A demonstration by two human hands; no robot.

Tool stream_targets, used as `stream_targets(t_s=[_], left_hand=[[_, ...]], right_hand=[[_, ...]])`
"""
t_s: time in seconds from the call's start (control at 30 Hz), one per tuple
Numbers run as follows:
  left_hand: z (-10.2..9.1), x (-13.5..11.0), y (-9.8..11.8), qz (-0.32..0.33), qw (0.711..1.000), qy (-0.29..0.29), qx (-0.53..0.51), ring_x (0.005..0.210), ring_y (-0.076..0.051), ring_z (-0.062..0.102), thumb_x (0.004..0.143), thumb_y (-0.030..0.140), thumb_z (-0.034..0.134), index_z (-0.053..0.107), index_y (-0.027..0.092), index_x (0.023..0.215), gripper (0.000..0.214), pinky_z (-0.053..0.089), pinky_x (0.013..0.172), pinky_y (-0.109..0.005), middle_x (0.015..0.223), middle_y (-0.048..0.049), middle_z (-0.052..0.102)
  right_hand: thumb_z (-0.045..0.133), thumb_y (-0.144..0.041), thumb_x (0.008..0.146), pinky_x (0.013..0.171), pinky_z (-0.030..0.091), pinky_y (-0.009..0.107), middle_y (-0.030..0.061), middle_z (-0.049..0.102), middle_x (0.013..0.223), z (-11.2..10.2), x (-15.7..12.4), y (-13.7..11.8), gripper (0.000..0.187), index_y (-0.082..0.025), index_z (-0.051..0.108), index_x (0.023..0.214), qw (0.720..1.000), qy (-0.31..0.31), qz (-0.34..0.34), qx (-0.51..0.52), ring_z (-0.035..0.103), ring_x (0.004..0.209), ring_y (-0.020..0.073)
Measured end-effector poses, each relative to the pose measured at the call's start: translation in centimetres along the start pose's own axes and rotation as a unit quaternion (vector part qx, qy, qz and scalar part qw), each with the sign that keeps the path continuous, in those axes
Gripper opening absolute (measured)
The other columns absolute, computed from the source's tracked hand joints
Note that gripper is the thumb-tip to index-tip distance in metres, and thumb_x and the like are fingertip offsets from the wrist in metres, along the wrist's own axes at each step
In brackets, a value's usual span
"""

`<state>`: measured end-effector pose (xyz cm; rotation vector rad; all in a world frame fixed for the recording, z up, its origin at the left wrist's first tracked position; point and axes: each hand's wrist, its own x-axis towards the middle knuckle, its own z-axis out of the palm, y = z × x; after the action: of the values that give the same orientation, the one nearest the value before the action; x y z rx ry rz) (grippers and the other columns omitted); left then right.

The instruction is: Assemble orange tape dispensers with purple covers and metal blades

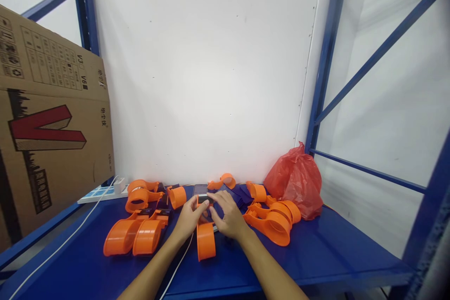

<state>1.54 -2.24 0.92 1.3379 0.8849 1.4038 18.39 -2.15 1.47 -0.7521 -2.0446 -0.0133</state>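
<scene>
My left hand is closed around the upper end of an orange tape dispenser, whose wide ring hangs down toward the table's front. The fingers of my right hand are bent over the same end, thumb and fingertips pressed at a dark part with a light strip. My fingers partly hide this end. Behind the hands a dark flat item lies on the table, with dark blue pieces to its right.
More orange dispensers lie left and right on the blue table. A red plastic bag stands back right. A large cardboard box is at the left, near a power strip and white cable. Blue posts flank the white wall.
</scene>
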Motion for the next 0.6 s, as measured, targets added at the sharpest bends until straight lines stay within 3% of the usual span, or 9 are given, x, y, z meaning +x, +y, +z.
stream_targets(t_s=[0.1, 0.17, 0.3, 0.47, 0.6], left_hand=[[-0.3, 0.2, -0.3, -0.022, 0.999, 0.03, -0.009, 0.047, -0.015, 0.059, 0.072, 0.054, 0.078, 0.067, 0.017, 0.087, 0.041, 0.047, 0.048, -0.025, 0.06, 0.0024, 0.059], [-0.5, 0.4, -0.5, -0.033, 0.998, 0.039, -0.035, 0.048, -0.015, 0.06, 0.073, 0.053, 0.077, 0.065, 0.017, 0.086, 0.041, 0.048, 0.049, -0.025, 0.06, 0.0025, 0.06], [-0.7, 0.7, -0.9, -0.046, 0.992, 0.051, -0.102, 0.053, -0.014, 0.06, 0.072, 0.051, 0.079, 0.064, 0.016, 0.089, 0.041, 0.049, 0.054, -0.024, 0.065, 0.0014, 0.064], [-0.8, 0.8, -0.9, -0.05, 0.99, 0.048, -0.126, 0.052, -0.013, 0.058, 0.074, 0.05, 0.079, 0.065, 0.016, 0.091, 0.041, 0.048, 0.054, -0.024, 0.067, 0.0011, 0.065], [-0.8, 0.6, -0.7, -0.051, 0.989, 0.046, -0.129, 0.053, -0.012, 0.058, 0.074, 0.05, 0.08, 0.064, 0.016, 0.09, 0.04, 0.047, 0.053, -0.023, 0.068, 0.0012, 0.064]], right_hand=[[0.045, -0.015, 0.093, 0.094, 0.045, 0.041, 0.0093, 0.067, 0.11, 0.1, 0.1, 0.3, 0.046, -0.023, 0.054, 0.137, 0.999, 0.02, 0.049, 0.006, 0.058, 0.102, 0.0252], [0.046, -0.018, 0.094, 0.095, 0.042, 0.042, 0.0093, 0.067, 0.11, 0.4, 0.1, 0.9, 0.036, -0.023, 0.062, 0.127, 0.992, 0.019, 0.115, -0.057, 0.056, 0.105, 0.0259], [0.067, -0.037, 0.089, 0.095, 0.035, 0.045, 0.0114, 0.061, 0.122, 1.3, -0.1, 2.2, 0.016, -0.023, 0.073, 0.095, 0.958, -0.08, 0.199, -0.192, 0.046, 0.118, 0.0319], [0.076, -0.04, 0.083, 0.093, 0.032, 0.044, 0.011, 0.056, 0.121, 1.9, -0.2, 2.8, 0.02, -0.024, 0.074, 0.093, 0.942, -0.185, 0.178, -0.217, 0.043, 0.117, 0.0316], [0.073, -0.036, 0.087, 0.09, 0.033, 0.042, 0.0092, 0.057, 0.114, 1.9, -0.3, 2.9, 0.015, -0.024, 0.072, 0.096, 0.941, -0.214, 0.159, -0.209, 0.045, 0.11, 0.0283]])
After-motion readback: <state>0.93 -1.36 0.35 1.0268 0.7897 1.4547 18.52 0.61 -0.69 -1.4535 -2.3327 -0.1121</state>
